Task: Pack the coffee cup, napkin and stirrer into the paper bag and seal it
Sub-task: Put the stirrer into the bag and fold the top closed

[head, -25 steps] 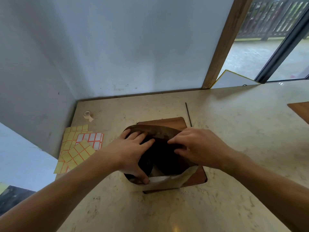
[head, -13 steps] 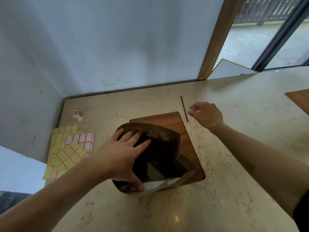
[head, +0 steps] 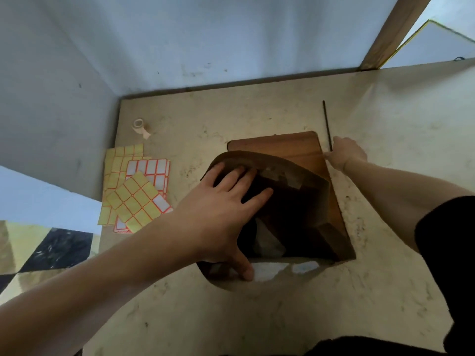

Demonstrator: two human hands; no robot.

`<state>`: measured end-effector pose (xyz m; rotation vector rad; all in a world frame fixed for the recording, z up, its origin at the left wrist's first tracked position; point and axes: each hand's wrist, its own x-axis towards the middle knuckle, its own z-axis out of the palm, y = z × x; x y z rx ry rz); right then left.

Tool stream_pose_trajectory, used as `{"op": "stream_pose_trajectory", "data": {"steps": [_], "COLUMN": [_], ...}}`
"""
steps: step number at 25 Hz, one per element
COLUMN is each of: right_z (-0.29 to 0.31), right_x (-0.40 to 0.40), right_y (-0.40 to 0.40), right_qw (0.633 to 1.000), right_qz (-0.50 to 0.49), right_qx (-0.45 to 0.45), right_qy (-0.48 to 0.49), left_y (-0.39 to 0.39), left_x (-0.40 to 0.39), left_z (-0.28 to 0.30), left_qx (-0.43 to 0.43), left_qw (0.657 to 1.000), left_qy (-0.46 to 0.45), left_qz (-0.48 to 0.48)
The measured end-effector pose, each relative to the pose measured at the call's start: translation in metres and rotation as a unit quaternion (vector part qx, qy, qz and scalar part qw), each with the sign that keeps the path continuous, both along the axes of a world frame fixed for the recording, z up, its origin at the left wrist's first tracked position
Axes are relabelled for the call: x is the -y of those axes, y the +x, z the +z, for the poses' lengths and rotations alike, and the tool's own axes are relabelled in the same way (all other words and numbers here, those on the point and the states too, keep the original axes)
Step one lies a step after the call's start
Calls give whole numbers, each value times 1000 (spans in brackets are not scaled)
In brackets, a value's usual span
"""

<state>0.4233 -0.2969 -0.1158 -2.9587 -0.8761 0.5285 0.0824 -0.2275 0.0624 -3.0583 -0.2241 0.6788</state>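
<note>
On the bench [head: 282, 317], just past the far right corner of the wooden board [head: 295, 147], lies the thin dark stirrer [head: 327, 124], and my right hand [head: 347, 154] is at its near end. Whether my fingers have pinched it yet I cannot tell; they are turned away from me. My left hand [head: 226, 214] rests spread on the paper bag [head: 303, 201], fingers straight over the far lip and thumb pressing the near edge, so the mouth stays wide. Something white shows inside, probably the napkin; the cup I cannot make out in the dark. To do this well, I think I should pinch the stirrer low, lift it off the bench cleanly, then slide it end-first down the bag's wall while my left hand holds the mouth apart.
</note>
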Motion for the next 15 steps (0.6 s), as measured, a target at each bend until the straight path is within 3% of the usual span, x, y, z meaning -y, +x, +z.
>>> {"op": "stream_pose_trajectory", "data": {"steps": [9,15], "right_z": [-27,-25], "right_x": [-22,-25], "right_y": [10,2], "right_qw": [994,988], "right_qz": [-92,-146], "right_qx": [59,32], "right_qy": [12,49], "left_y": [-5,-7], "left_x": [1,4], "left_z": [-2,-1], "left_qx": [5,-3], "left_qw": [1000,1000], "left_qy": [-3,-6], "left_qz": [-1,2]}}
